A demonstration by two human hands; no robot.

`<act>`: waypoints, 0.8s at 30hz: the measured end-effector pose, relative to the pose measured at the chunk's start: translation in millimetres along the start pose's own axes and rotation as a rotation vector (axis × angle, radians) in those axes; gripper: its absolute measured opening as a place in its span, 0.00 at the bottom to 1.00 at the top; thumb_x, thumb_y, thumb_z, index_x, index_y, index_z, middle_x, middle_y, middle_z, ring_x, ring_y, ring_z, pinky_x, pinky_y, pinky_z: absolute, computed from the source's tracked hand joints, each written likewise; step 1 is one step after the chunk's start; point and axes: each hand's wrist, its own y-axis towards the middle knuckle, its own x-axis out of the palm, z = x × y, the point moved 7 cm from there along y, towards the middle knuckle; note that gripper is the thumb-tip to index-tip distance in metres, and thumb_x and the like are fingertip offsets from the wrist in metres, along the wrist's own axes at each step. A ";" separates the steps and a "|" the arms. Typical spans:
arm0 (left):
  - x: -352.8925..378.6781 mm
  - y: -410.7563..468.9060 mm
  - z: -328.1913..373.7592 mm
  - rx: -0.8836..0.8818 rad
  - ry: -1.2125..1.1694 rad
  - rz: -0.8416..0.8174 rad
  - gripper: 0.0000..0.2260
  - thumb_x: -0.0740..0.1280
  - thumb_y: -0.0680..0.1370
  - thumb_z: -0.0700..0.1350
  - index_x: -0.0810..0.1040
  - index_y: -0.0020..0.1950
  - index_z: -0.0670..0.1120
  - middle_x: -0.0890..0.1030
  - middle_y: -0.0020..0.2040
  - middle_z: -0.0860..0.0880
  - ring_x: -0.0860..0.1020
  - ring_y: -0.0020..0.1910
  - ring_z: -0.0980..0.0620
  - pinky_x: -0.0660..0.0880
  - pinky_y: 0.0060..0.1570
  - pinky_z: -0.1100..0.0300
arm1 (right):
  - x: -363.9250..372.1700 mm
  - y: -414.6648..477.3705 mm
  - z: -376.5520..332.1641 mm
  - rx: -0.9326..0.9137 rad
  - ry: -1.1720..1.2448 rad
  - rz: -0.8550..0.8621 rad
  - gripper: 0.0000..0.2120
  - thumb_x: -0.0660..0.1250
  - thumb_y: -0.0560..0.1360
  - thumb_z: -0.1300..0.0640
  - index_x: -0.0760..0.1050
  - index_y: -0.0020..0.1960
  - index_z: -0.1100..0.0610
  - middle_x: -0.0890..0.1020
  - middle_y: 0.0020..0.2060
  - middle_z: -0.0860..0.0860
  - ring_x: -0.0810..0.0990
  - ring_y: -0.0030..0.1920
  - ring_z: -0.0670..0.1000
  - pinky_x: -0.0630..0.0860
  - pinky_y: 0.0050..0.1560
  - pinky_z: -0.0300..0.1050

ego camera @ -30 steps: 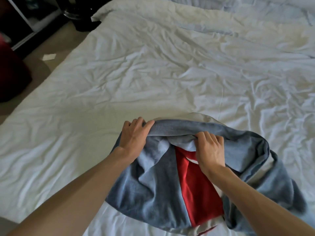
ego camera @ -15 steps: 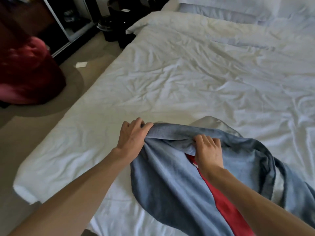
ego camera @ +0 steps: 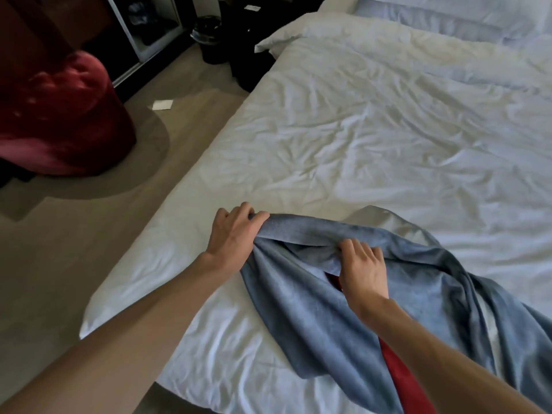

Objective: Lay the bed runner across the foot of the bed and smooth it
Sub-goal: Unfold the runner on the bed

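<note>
Both hands clenched the bunched bed runner [ego camera: 313,318]: left hand [ego camera: 231,234] nearer the bed [ego camera: 373,138] corner, right hand [ego camera: 363,265] alongside, cloth trailing rightward.

The bed runner [ego camera: 313,309] is dusty blue with a red stripe and a pale grey underside. The bed [ego camera: 373,138] is plain white, the floor [ego camera: 74,249] beige, and the beanbag [ego camera: 59,121] deep red.

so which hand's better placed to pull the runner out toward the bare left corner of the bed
Left. The left hand already grips the bed runner at its left end, nearest the bare corner; the right hand holds the bunched middle.
</note>
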 end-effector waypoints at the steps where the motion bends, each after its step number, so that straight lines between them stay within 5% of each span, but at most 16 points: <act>1: 3.3 -0.9 -2.9 -0.002 0.001 -0.011 0.22 0.70 0.56 0.26 0.81 0.46 0.45 0.74 0.36 0.45 0.75 0.29 0.44 0.69 0.32 0.52 | 4.4 -1.0 -1.3 0.002 -0.007 -0.012 0.19 0.70 0.54 0.74 0.72 0.40 0.59 0.74 0.32 0.52 0.73 0.32 0.55 0.71 0.40 0.50; 5: 23.6 -7.0 -6.3 -0.033 -0.044 -0.056 0.23 0.71 0.57 0.26 0.81 0.48 0.44 0.75 0.36 0.45 0.74 0.28 0.44 0.66 0.31 0.56 | 23.6 -7.4 0.2 -0.035 -0.057 -0.042 0.20 0.72 0.53 0.73 0.74 0.41 0.59 0.75 0.34 0.52 0.74 0.33 0.56 0.70 0.41 0.49; 9: 50.1 -15.6 -6.6 -0.086 -0.154 -0.118 0.21 0.67 0.68 0.30 0.78 0.59 0.43 0.79 0.45 0.42 0.78 0.35 0.39 0.71 0.37 0.51 | 39.5 -9.8 -1.0 -0.024 -0.061 -0.082 0.16 0.74 0.57 0.69 0.76 0.42 0.59 0.76 0.36 0.54 0.75 0.36 0.58 0.72 0.42 0.52; 11: 62.5 -20.0 -7.2 -0.088 -0.184 -0.143 0.18 0.66 0.73 0.34 0.76 0.63 0.44 0.78 0.50 0.42 0.78 0.41 0.38 0.73 0.42 0.50 | 41.4 -11.4 -7.4 -0.010 -0.026 -0.075 0.14 0.72 0.63 0.62 0.76 0.48 0.60 0.77 0.44 0.58 0.76 0.42 0.60 0.72 0.46 0.55; 16: 77.4 -31.9 3.3 -0.105 -0.261 -0.170 0.17 0.63 0.74 0.43 0.74 0.63 0.44 0.78 0.50 0.44 0.78 0.45 0.40 0.74 0.44 0.47 | 50.5 8.4 -51.0 -0.171 0.000 -0.099 0.33 0.71 0.67 0.47 0.69 0.67 0.61 0.74 0.64 0.61 0.71 0.66 0.62 0.69 0.59 0.60; 18: 76.3 -36.6 15.2 -0.061 -0.258 -0.152 0.19 0.58 0.71 0.47 0.76 0.59 0.44 0.79 0.45 0.44 0.78 0.41 0.40 0.75 0.39 0.48 | 57.8 19.3 -57.8 -0.214 -0.016 -0.113 0.29 0.72 0.65 0.47 0.74 0.62 0.59 0.79 0.57 0.58 0.75 0.61 0.60 0.68 0.58 0.59; 21: 78.3 -42.0 26.2 0.042 -0.183 -0.148 0.17 0.57 0.71 0.48 0.78 0.55 0.47 0.78 0.41 0.47 0.78 0.38 0.43 0.73 0.38 0.51 | 53.5 31.7 -47.2 -0.188 0.022 -0.039 0.07 0.67 0.66 0.51 0.76 0.39 0.56 0.81 0.34 0.51 0.78 0.41 0.57 0.62 0.51 0.52; 24: 83.0 -40.5 22.4 0.046 -0.217 -0.110 0.15 0.58 0.72 0.47 0.78 0.55 0.48 0.78 0.40 0.49 0.77 0.37 0.45 0.72 0.39 0.51 | 53.3 36.3 -30.3 -0.144 0.091 -0.032 0.03 0.70 0.67 0.61 0.76 0.38 0.57 0.80 0.35 0.52 0.77 0.40 0.59 0.62 0.49 0.51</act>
